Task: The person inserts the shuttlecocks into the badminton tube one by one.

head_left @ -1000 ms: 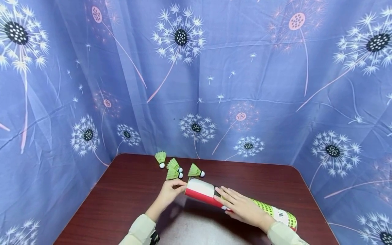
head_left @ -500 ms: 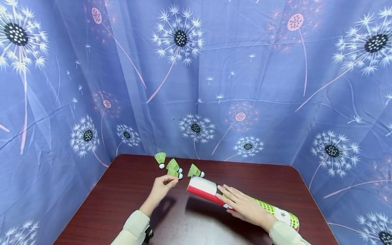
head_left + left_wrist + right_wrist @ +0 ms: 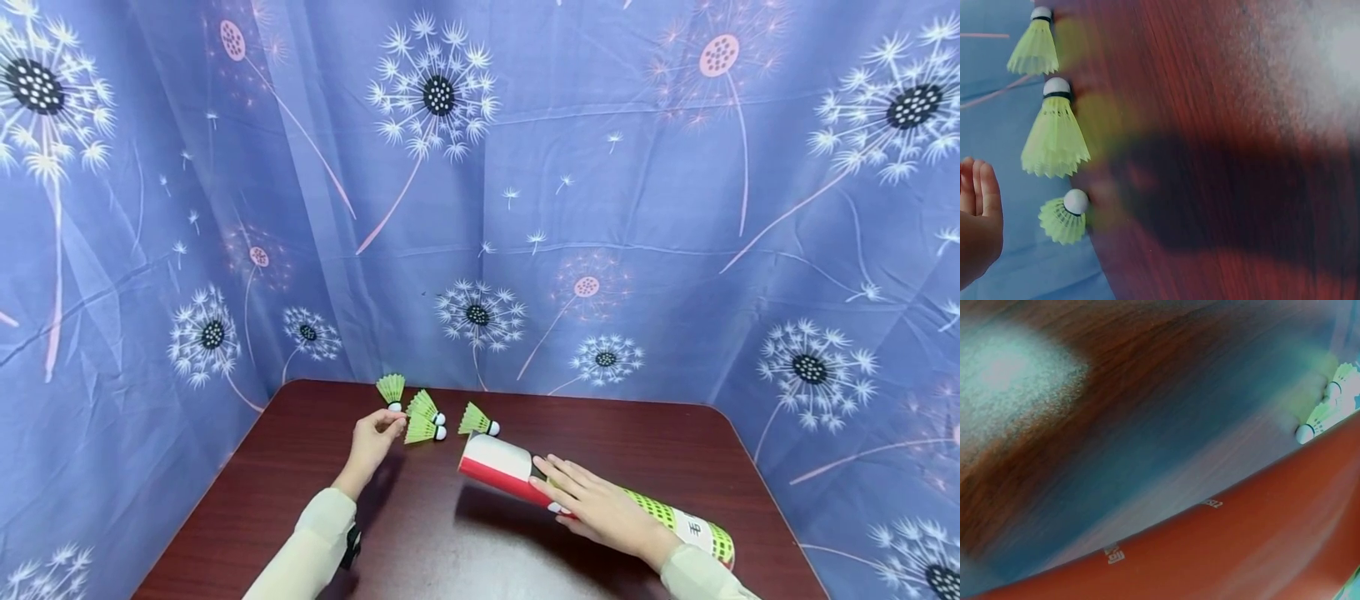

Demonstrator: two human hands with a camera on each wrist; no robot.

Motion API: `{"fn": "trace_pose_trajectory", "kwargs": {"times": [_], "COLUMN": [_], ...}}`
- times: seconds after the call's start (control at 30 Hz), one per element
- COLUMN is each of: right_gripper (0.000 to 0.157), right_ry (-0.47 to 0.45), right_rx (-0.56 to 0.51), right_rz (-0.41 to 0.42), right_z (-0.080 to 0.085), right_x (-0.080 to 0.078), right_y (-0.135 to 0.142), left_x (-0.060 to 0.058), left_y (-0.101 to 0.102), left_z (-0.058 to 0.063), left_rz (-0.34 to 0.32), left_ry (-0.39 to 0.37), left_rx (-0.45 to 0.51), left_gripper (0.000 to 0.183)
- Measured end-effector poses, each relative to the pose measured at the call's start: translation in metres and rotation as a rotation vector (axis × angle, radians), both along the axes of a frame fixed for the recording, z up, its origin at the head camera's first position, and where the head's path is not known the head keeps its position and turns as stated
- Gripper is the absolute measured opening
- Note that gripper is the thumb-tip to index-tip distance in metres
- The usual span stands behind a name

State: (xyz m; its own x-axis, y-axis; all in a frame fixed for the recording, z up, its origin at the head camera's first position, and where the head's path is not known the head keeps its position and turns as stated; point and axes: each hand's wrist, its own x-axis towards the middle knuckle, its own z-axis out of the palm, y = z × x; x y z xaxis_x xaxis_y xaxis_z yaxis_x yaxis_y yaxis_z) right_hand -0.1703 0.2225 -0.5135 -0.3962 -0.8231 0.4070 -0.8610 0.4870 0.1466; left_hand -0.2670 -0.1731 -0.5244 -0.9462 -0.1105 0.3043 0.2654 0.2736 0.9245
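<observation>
My left hand (image 3: 372,440) reaches across the back left of the table, its fingertips close to the leftmost yellow-green shuttlecock (image 3: 394,403); I cannot tell whether they touch it. In the left wrist view that shuttlecock (image 3: 1067,215) stands apart from the fingers (image 3: 979,190), which look fairly straight. A pair of shuttlecocks (image 3: 424,427) lies close together beside it, and another shuttlecock (image 3: 477,420) lies to the right. My right hand (image 3: 596,508) holds the long shuttlecock tube (image 3: 498,460) across its middle, fingers over the top. The tube's left end appears raised above its shadow.
The dark red wooden table (image 3: 300,467) has a glossy light patch near its front. Behind and at both sides hangs a blue curtain (image 3: 525,167) with dandelion prints. In the right wrist view, the tube's red side (image 3: 1222,550) covers the lower part.
My left hand has left the tube's left end and moved left and back, past the paired shuttlecocks, to the leftmost one. My right hand and the tube have hardly moved.
</observation>
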Motion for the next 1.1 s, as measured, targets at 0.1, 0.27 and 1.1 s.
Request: {"fn": "trace_pose_trajectory", "kwargs": {"times": [0.1, 0.27, 1.1], "right_gripper": [0.077, 0.081, 0.074], "right_ry": [-0.003, -0.014, -0.014], "right_rx": [-0.003, -0.026, -0.030], "right_rz": [-0.001, 0.009, 0.001], "right_z": [0.000, -0.002, -0.006], "right_x": [0.000, 0.000, -0.002], "right_y": [0.000, 0.000, 0.001], "left_x": [-0.005, -0.011, -0.015], "left_y": [-0.001, 0.002, 0.015], "left_z": [-0.004, -0.012, -0.041], "left_rz": [0.031, 0.108, 0.173], "left_ry": [-0.007, -0.012, -0.069], "left_rx": [-0.011, -0.041, -0.226], "left_gripper": [0.009, 0.010, 0.006]}}
